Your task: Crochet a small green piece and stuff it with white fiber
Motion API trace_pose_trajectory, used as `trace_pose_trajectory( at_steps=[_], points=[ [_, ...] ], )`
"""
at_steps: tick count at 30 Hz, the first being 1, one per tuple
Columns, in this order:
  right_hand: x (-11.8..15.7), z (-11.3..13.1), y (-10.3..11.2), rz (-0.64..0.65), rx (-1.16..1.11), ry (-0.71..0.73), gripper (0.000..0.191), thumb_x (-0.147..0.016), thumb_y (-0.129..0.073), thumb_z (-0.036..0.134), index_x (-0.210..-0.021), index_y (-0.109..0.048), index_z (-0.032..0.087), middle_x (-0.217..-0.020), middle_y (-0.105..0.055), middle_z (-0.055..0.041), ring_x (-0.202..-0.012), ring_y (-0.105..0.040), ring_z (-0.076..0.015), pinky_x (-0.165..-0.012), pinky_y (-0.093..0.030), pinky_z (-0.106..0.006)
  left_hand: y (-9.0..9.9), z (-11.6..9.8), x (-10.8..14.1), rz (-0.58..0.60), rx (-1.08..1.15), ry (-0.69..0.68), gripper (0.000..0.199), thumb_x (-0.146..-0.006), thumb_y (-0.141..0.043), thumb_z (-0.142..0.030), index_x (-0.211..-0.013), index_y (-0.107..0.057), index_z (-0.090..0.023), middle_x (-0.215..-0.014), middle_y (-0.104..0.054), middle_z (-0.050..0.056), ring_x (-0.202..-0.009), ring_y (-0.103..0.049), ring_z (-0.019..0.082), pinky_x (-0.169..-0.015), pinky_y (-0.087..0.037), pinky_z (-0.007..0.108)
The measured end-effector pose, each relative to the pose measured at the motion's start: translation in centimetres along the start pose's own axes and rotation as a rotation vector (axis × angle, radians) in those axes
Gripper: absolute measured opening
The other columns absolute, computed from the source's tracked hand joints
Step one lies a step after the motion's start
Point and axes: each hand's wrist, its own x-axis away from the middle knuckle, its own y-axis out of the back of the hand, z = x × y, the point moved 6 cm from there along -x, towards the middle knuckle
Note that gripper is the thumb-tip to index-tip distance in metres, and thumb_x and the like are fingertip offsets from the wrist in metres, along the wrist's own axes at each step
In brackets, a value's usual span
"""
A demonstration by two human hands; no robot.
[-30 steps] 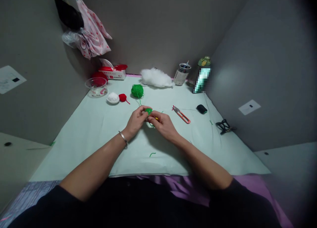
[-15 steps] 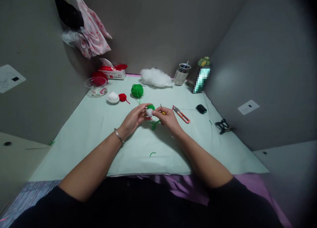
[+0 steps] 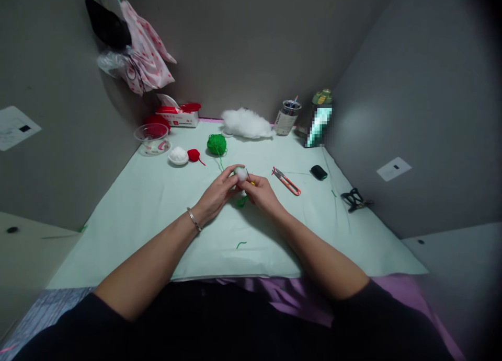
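Observation:
My left hand (image 3: 215, 196) is closed around a small green crocheted piece, largely hidden by the fingers, with a tuft of white stuffing (image 3: 240, 173) showing at its top. Against that tuft, my right hand (image 3: 262, 195) pinches a crochet hook (image 3: 252, 183) with a yellow handle and a thin metal shaft. Loose green yarn (image 3: 240, 202) hangs below the hands to the table. Behind them sits a green yarn ball (image 3: 217, 144), its strand running toward my left hand. Thread snips (image 3: 287, 182) with orange handles lie right of my right hand.
White stuffing (image 3: 247, 124) is heaped at the back, beside a can (image 3: 287, 121) of tools. White yarn (image 3: 178, 155), red yarn (image 3: 193, 155), a clear tub (image 3: 152, 141) and a tissue box (image 3: 180, 116) stand left. A black case (image 3: 319, 172) and a black clip (image 3: 355, 199) lie right.
Both hands have drawn closer together, and the worked piece has turned so its white stuffing faces up and less green shows. The hook's shaft has moved left, up to the stuffing.

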Motion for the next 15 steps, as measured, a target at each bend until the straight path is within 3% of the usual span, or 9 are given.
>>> trace_pose_trajectory(
  at_steps=[3, 6, 8, 11, 13, 15],
  points=[
    [0.1, 0.4, -0.2, 0.012, 0.084, 0.051, 0.032, -0.081, -0.076, 0.050, -0.071, -0.068, 0.020, -0.066, -0.057, 0.0002, -0.065, -0.051, -0.0145, -0.059, -0.036, -0.027, 0.3, 0.0, -0.1, -0.049, -0.030, -0.028, 0.037, -0.087, -0.069, -0.034, -0.122, -0.066, -0.021, -0.104, -0.076, 0.008, -0.096, -0.070, 0.020, -0.088, -0.056, 0.032],
    [0.2, 0.8, 0.0, 0.009, 0.189, 0.093, 0.020, -0.080, -0.079, 0.038, -0.074, -0.072, 0.020, -0.075, -0.064, -0.0023, -0.073, -0.054, -0.0165, -0.065, -0.039, -0.028, 1.5, 0.1, -0.5, -0.140, -0.070, -0.085, 0.036, -0.087, -0.066, -0.033, -0.120, -0.062, -0.019, -0.096, -0.075, 0.005, -0.090, -0.070, 0.020, -0.085, -0.055, 0.033],
    [0.3, 1.1, 0.6, -0.036, 0.243, 0.128, 0.017, -0.078, -0.082, 0.035, -0.084, -0.075, 0.021, -0.083, -0.067, -0.0029, -0.074, -0.053, -0.0162, -0.065, -0.038, -0.028, 2.3, -0.1, -0.7, -0.200, -0.102, -0.135, 0.032, -0.089, -0.065, -0.035, -0.117, -0.061, -0.020, -0.095, -0.073, 0.003, -0.089, -0.069, 0.019, -0.085, -0.054, 0.032],
    [0.3, 1.9, 1.6, -0.136, 0.326, 0.241, 0.031, -0.080, -0.080, 0.037, -0.107, -0.073, 0.022, -0.089, -0.068, -0.0010, -0.064, -0.045, -0.0121, -0.061, -0.036, -0.027, 2.8, -0.4, -0.6, -0.222, -0.147, -0.181, 0.029, -0.089, -0.069, -0.037, -0.112, -0.062, -0.020, -0.092, -0.069, 0.001, -0.085, -0.066, 0.016, -0.083, -0.052, 0.029],
    [0.3, 2.3, 1.6, -0.129, 0.363, 0.327, 0.042, -0.082, -0.079, 0.037, -0.120, -0.068, 0.022, -0.086, -0.066, 0.0016, -0.056, -0.039, -0.0093, -0.056, -0.035, -0.026, 2.5, -0.6, -0.4, -0.190, -0.164, -0.180, 0.030, -0.088, -0.072, -0.037, -0.110, -0.065, -0.019, -0.085, -0.065, -0.001, -0.080, -0.064, 0.016, -0.079, -0.051, 0.028],
    [0.5, 2.5, 1.3, -0.092, 0.395, 0.410, 0.039, -0.086, -0.076, 0.035, -0.122, -0.067, 0.022, -0.086, -0.065, 0.0016, -0.053, -0.039, -0.0086, -0.053, -0.035, -0.025, 1.9, -0.7, -0.2, -0.155, -0.166, -0.169, 0.031, -0.087, -0.075, -0.038, -0.109, -0.067, -0.018, -0.081, -0.063, -0.002, -0.077, -0.062, 0.015, -0.077, -0.050, 0.027]
  ],
)
